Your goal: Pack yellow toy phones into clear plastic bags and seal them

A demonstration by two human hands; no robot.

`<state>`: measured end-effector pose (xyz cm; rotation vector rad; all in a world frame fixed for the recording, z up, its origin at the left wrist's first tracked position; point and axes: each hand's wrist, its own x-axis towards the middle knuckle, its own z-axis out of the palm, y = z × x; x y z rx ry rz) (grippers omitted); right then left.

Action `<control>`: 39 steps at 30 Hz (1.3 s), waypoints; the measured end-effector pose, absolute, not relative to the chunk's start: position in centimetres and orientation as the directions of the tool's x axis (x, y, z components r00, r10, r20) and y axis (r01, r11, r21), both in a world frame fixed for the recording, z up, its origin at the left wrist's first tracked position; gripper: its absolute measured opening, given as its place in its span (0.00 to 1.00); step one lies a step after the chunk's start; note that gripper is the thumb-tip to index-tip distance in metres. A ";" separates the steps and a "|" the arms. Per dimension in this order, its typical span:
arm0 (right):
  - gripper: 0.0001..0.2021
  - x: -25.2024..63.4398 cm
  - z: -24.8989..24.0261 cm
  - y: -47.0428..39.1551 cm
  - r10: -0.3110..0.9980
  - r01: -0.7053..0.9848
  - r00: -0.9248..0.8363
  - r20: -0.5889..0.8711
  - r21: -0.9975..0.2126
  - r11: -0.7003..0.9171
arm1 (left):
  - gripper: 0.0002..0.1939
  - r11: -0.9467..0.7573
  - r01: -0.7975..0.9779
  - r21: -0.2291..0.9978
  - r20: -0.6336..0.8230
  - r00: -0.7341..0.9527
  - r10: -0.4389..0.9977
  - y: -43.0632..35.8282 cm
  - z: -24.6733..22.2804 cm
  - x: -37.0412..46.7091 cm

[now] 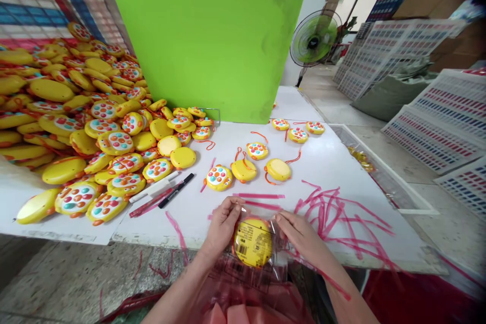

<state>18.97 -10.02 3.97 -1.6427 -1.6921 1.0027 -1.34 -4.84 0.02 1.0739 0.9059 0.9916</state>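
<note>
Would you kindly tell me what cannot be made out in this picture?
In the head view:
Fine print on the clear bag: too small to read.
Far side of the bagged toy: hidden by the toy itself.
Extent of the toy heap: cut off by left edge.
Space behind the green panel: hidden by it.
Contents of the sack: hidden by its cloth.

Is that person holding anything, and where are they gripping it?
Yes, a clear plastic bag with a yellow toy inside. The left hand pinches its upper left edge, the right hand its upper right.
</note>
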 end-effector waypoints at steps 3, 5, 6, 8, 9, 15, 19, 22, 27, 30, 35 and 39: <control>0.20 19.0 3.9 -10.3 0.989 0.598 -0.119 -0.085 -0.802 0.003 | 0.12 0.129 -0.171 0.977 -0.086 0.238 0.967 -4.8 -0.3 -1.4; 0.21 18.9 3.9 -10.4 0.993 0.598 -0.097 -0.070 -0.801 0.002 | 0.11 0.112 -0.181 0.977 -0.074 0.204 0.976 -4.7 -0.2 -1.4; 0.21 18.8 3.9 -10.4 0.995 0.588 -0.078 -0.064 -0.809 -0.006 | 0.11 0.116 -0.199 0.973 -0.076 0.199 0.977 -4.7 -0.1 -1.4; 0.21 18.7 4.1 -10.2 0.998 0.552 -0.031 -0.053 -0.833 -0.027 | 0.11 0.133 -0.255 0.958 -0.083 0.198 0.977 -4.6 0.2 -1.4; 0.21 18.7 4.2 -10.1 0.998 0.530 -0.021 -0.054 -0.847 -0.035 | 0.11 0.140 -0.281 0.950 -0.086 0.197 0.977 -4.5 0.3 -1.4; 0.22 18.2 4.2 -9.0 0.993 0.406 0.031 -0.116 -0.906 -0.119 | 0.12 0.090 -0.173 0.981 -0.053 0.204 0.977 -5.0 0.6 -1.5; 0.16 16.5 3.5 -8.5 0.974 0.275 0.067 -0.218 -0.934 -0.229 | 0.11 0.000 -0.051 0.999 0.012 0.220 0.975 -5.4 0.4 -1.6; 0.10 15.9 2.8 -8.8 0.964 0.212 -0.010 -0.265 -0.943 -0.257 | 0.10 -0.050 0.005 0.999 0.049 0.156 0.986 -5.5 0.2 -1.9; 0.14 17.1 2.4 -9.8 0.958 0.112 -0.142 -0.248 -0.966 -0.234 | 0.09 -0.040 -0.043 0.998 0.045 0.127 0.991 -5.3 0.2 -1.8; 0.15 17.5 3.1 -10.0 0.960 0.150 -0.146 -0.239 -0.964 -0.217 | 0.09 -0.012 -0.077 0.997 0.022 0.132 0.991 -5.2 0.4 -1.6; 0.18 17.0 4.4 -9.9 0.976 0.340 -0.108 -0.190 -0.930 -0.143 | 0.10 -0.006 -0.095 0.995 0.016 0.107 0.994 -5.1 0.5 -1.6; 0.23 17.1 4.3 -9.6 0.993 0.482 -0.009 -0.117 -0.871 -0.098 | 0.11 0.011 -0.106 0.994 0.002 0.115 0.993 -5.2 0.4 -1.6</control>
